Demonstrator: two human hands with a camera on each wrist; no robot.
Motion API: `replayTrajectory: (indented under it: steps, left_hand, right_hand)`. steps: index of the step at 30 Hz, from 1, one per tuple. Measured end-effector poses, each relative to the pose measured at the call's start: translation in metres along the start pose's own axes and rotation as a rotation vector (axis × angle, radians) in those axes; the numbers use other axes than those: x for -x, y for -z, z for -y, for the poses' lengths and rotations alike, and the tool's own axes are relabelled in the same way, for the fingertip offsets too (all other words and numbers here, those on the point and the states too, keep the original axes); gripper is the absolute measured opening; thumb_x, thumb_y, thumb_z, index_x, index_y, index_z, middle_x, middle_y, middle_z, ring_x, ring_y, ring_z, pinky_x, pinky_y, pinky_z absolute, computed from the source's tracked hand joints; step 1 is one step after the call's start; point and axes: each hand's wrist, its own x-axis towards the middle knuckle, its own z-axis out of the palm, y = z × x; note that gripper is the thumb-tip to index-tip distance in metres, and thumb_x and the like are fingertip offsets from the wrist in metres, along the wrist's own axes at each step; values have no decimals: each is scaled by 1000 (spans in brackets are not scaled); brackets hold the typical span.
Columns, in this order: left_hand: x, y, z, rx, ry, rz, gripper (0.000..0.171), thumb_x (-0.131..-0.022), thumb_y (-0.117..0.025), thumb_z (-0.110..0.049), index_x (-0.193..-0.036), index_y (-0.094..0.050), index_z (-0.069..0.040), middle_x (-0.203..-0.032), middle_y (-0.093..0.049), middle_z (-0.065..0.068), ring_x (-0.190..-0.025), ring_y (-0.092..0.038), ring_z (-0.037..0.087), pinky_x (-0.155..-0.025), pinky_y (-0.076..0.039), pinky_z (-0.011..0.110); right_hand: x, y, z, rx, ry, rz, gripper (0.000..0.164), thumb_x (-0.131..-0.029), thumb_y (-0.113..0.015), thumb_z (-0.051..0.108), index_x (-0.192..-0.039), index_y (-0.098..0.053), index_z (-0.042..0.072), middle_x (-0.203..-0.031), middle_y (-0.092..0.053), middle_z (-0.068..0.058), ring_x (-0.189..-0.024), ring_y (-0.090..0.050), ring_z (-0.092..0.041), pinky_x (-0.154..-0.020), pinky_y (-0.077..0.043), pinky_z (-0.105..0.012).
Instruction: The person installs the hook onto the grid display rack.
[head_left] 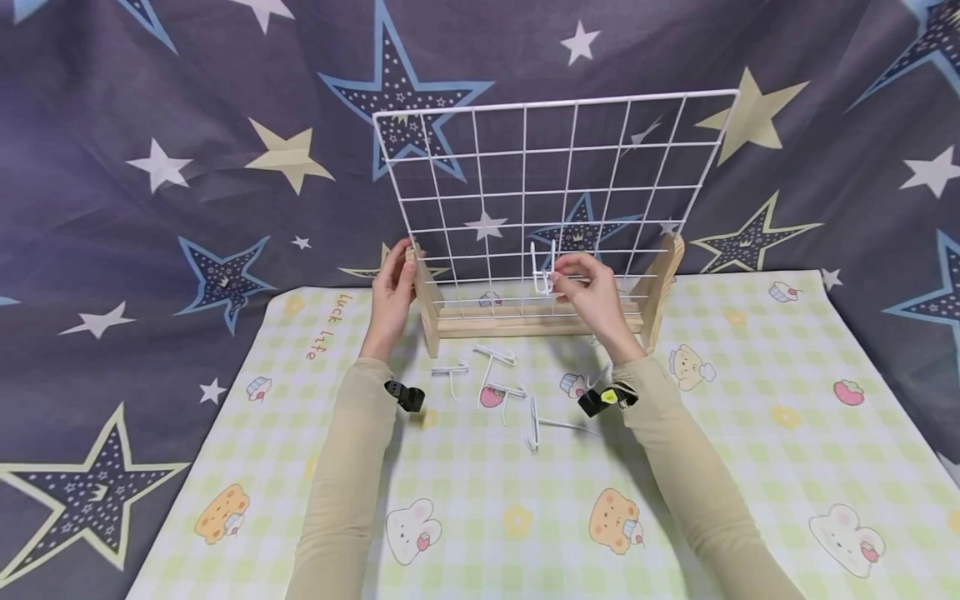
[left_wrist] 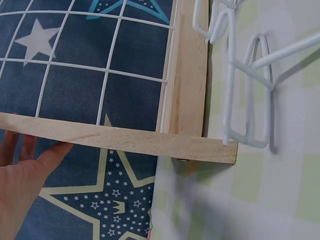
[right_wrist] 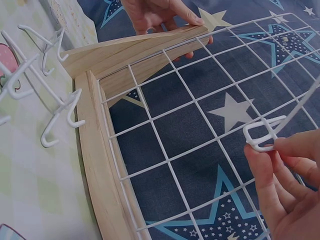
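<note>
A white wire grid panel [head_left: 525, 150] stands in a wooden stand [head_left: 540, 321] with a side post at each end. My left hand [head_left: 393, 298] grips the left wooden post [right_wrist: 135, 50] near its top, thumb on one side and fingertips showing on the other in the right wrist view. With thumb and fingers my right hand [head_left: 592, 293] pinches a white wire hook [right_wrist: 260, 135] at the lower middle of the grid. The hook lies against the grid wires; whether it is hooked over one I cannot tell.
Several loose white wire hooks [head_left: 493, 357] lie on the checked tablecloth [head_left: 517, 558] in front of the stand, partly beneath the right forearm. Another loose hook [head_left: 534, 423] lies closest to the front. A dark star-patterned curtain [head_left: 210, 167] hangs behind the grid.
</note>
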Motion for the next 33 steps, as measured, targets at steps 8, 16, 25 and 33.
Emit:
replayTrajectory:
  steps: [8,16,25,33]
  left_hand:
    - [-4,0,7,6,11,5,44,-103,-41,-9,-146,-36,2,-134,-47,32,-117,-50,40,-96,-41,59]
    - [-6,6,21,-10,-11,1,46,-103,-44,-16,-148,-39,-6,-134,-49,29,-110,-57,22,-92,-50,45]
    - [0,1,-2,1,11,14,46,-104,-42,-10,-148,-34,1,-135,-46,33,-107,-57,10,-97,-41,56]
    - [0,1,-1,-4,15,9,45,-104,-42,-12,-147,-36,1,-136,-45,33,-107,-57,12,-97,-42,56]
  right_hand:
    - [-3,-1,-5,-18,-12,-27,21,-89,-59,-10,-108,-56,-20,-98,-61,-32,-70,-66,-21,-67,-58,-37]
    - [-1,-4,-10,-43,-37,-18,19,-89,-58,-12,-106,-55,-21,-98,-59,-37,-64,-64,-11,-59,-55,-22]
    - [1,-5,-15,-46,-48,-11,22,-89,-57,-12,-108,-53,-22,-98,-59,-35,-65,-64,-8,-58,-55,-21]
    - [-7,-3,-47,-56,-36,-31,19,-91,-60,-7,-108,-58,-16,-98,-61,-30,-68,-67,-13,-59,-56,-23]
